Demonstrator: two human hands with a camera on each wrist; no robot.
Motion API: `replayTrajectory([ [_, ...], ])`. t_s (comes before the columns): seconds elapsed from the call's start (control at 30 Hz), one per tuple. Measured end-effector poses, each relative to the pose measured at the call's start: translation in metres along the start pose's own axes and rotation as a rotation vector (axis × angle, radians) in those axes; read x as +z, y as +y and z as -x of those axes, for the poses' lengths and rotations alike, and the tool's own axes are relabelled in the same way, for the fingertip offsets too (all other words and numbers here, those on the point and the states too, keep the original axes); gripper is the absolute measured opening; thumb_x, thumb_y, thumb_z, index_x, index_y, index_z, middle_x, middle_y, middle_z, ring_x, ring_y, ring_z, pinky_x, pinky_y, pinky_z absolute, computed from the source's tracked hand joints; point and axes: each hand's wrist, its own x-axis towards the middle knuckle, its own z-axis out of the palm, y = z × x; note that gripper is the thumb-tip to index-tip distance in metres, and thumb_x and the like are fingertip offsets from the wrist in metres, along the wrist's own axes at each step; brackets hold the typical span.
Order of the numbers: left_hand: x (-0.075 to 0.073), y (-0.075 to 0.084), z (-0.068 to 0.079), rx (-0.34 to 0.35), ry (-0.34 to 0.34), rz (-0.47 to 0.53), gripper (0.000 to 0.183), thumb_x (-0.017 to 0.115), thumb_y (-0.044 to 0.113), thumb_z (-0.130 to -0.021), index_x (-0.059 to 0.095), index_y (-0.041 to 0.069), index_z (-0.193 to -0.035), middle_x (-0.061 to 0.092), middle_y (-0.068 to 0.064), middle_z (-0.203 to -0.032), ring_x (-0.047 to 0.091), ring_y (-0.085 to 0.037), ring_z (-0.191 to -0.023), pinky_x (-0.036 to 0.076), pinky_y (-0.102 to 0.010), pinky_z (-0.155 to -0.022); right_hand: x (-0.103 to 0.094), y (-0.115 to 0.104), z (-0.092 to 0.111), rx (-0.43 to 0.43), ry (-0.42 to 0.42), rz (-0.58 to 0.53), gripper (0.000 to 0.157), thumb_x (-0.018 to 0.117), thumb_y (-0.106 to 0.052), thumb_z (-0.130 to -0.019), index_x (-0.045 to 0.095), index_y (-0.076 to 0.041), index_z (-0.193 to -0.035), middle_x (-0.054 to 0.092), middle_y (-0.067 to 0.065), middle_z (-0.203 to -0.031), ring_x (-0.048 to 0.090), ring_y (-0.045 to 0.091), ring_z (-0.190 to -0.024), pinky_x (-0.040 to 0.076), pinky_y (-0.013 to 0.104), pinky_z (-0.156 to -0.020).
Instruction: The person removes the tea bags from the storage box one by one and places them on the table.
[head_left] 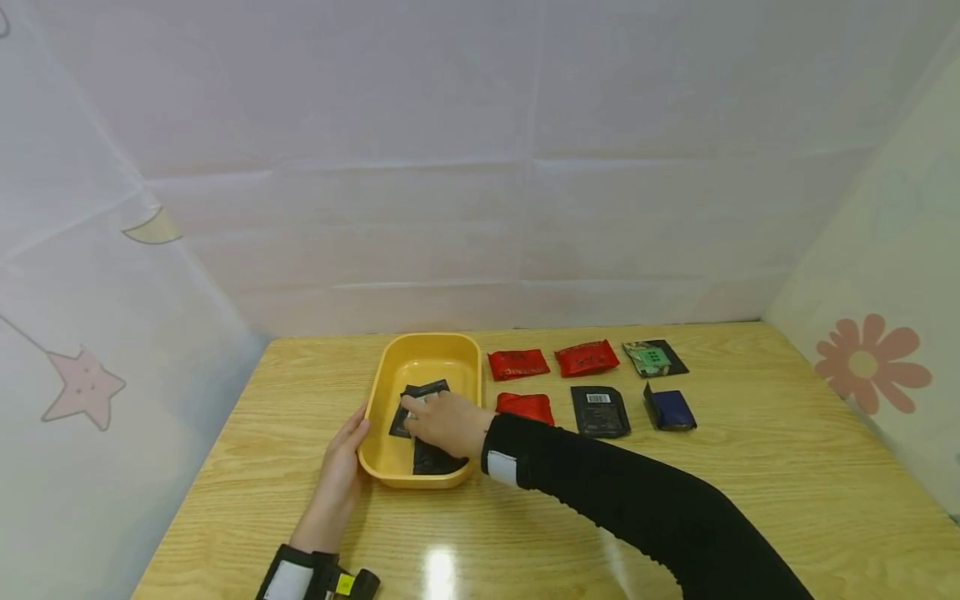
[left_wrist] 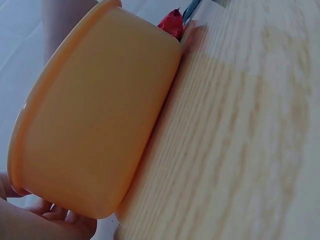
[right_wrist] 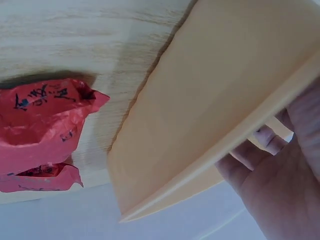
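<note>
A yellow plastic tub (head_left: 386, 454) stands on the table with several flat black packets (head_left: 435, 458) inside. At its left side my left hand (head_left: 347, 454) holds the wall, thumb by the rim and fingers along the outside; the left wrist view shows this hand (left_wrist: 45, 220) low at the tub's end. My right hand (head_left: 450, 423) reaches over the right rim into the tub, fingers curled down and pinching a black packet (head_left: 427, 388) with a pale label. In the right wrist view the tub wall (right_wrist: 200, 100) hides that packet from sight.
Right of the tub lie three red packets (head_left: 519, 364), one partly behind the right sleeve. Further right are a black packet with a barcode (head_left: 600, 410), a green-and-black packet (head_left: 651, 358) and a dark blue packet (head_left: 672, 410). Pale cloth walls (head_left: 480, 250) border the table.
</note>
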Motion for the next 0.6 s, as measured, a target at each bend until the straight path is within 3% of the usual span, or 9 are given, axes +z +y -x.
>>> replayTrajectory([
  [0.13, 0.000, 0.000, 0.001, 0.000, 0.004, -0.005, 0.053, 0.033, 0.022, -0.102, 0.019, 0.007, -0.151, 0.011, -0.012, -0.161, 0.016, -0.027, -0.143, 0.016, -0.048, -0.122, -0.002, 0.004, 0.000, -0.004, 0.032, -0.038, 0.030, 0.055, -0.019, -0.094, 0.061, -0.021, -0.122, 0.055, 0.000, -0.120, 0.064, 0.012, -0.086, 0.060, 0.022, -0.078],
  [0.33, 0.001, 0.001, 0.000, 0.002, 0.008, 0.005, 0.053, 0.033, 0.021, -0.102, 0.019, 0.006, -0.151, 0.011, -0.013, -0.161, 0.017, -0.027, -0.143, 0.015, -0.047, -0.122, -0.011, 0.013, -0.001, -0.008, 0.008, -0.136, 0.028, 0.064, -0.018, -0.087, 0.066, -0.021, -0.115, 0.070, -0.005, -0.104, 0.061, 0.009, -0.081, 0.058, 0.023, -0.075],
  [0.6, 0.002, 0.001, 0.000, 0.000, 0.012, 0.014, 0.052, 0.033, 0.021, -0.102, 0.020, 0.005, -0.150, 0.012, -0.012, -0.161, 0.017, -0.027, -0.143, 0.015, -0.046, -0.122, -0.020, 0.020, 0.003, -0.021, -0.014, -0.148, 0.019, 0.066, -0.017, -0.085, 0.069, -0.021, -0.103, 0.074, -0.008, -0.094, 0.061, 0.007, -0.077, 0.057, 0.021, -0.073],
])
